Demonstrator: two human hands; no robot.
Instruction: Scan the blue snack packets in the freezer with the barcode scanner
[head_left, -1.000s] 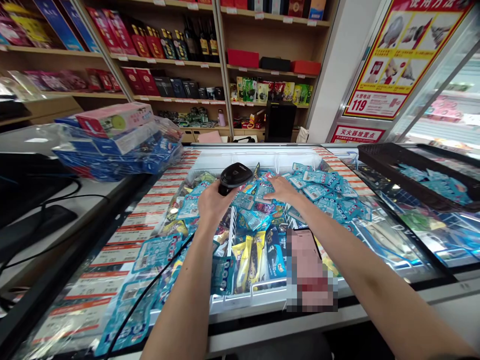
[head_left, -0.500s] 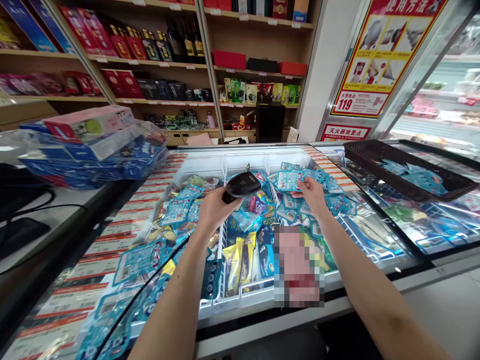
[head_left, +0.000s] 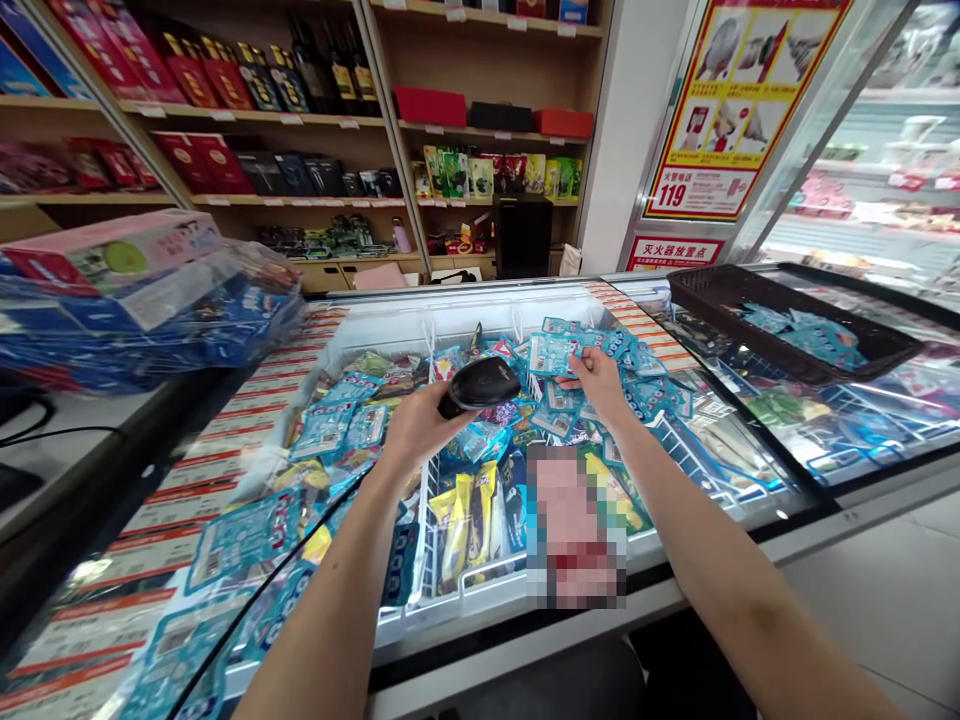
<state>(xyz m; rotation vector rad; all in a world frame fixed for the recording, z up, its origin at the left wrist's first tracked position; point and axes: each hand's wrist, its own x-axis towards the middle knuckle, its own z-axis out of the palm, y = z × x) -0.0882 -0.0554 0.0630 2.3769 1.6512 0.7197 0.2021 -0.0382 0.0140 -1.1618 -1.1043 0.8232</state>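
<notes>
My left hand (head_left: pixel 415 428) is closed round the handle of a black barcode scanner (head_left: pixel 484 383), held over the chest freezer (head_left: pixel 390 325) with its head towards the right. A black cable (head_left: pixel 285 560) runs from it down to the lower left. In my right hand (head_left: pixel 596 380) the edge of a light-blue packet (head_left: pixel 553 354) is pinched between thumb and fingers. A barcode shows on that packet. More blue packets (head_left: pixel 649 392) lie loosely heaped below and right of it. Other blue packets (head_left: pixel 322 428) lie in the left part of the freezer.
Yellow ice cream wrappers (head_left: pixel 454 525) stand in a white wire basket. A dark tray (head_left: pixel 705 300) with blue packets rests on the right-hand glass. Plastic-wrapped boxes (head_left: pixel 150 300) are stacked at left. A blurred-out patch (head_left: pixel 574 520) covers the front edge.
The whole view has shifted, so most things sit a little further left. Both hands keep their grip on the scanner and the packet, about as far apart as before.
</notes>
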